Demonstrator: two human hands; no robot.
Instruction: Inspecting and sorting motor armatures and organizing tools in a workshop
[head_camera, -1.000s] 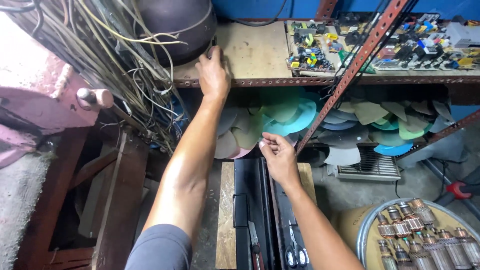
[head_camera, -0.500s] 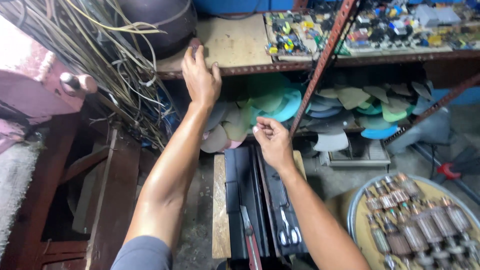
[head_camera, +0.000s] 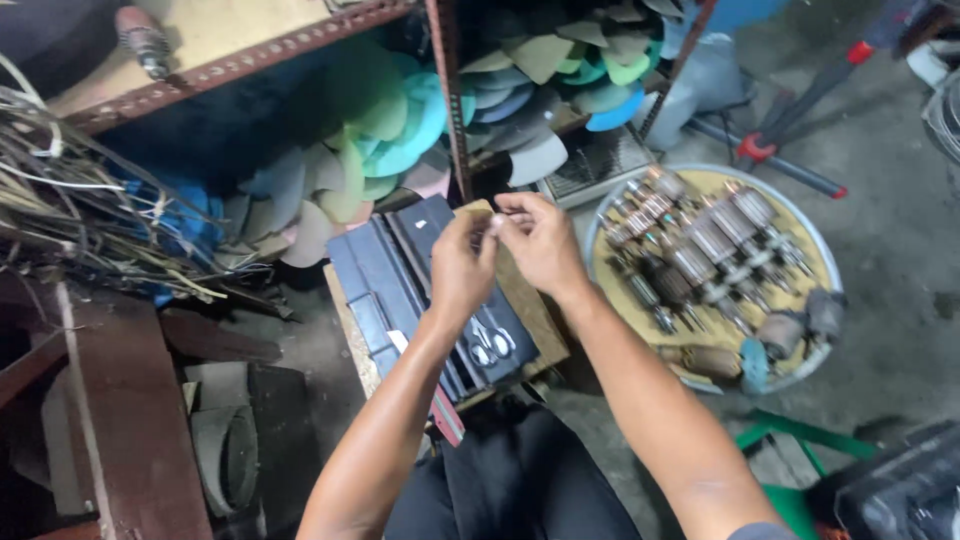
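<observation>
While a moment ago the left hand (head_camera: 462, 262) touched the shelf (head_camera: 230, 68) | now both hands meet above the black toolbox (head_camera: 400, 275) | right hand (head_camera: 540, 240) pinches something tiny, left fingers too.

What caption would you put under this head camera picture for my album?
Left hand and right hand meet fingertip to fingertip above a dark toolbox, beside a round tray of motor rotors.
</observation>
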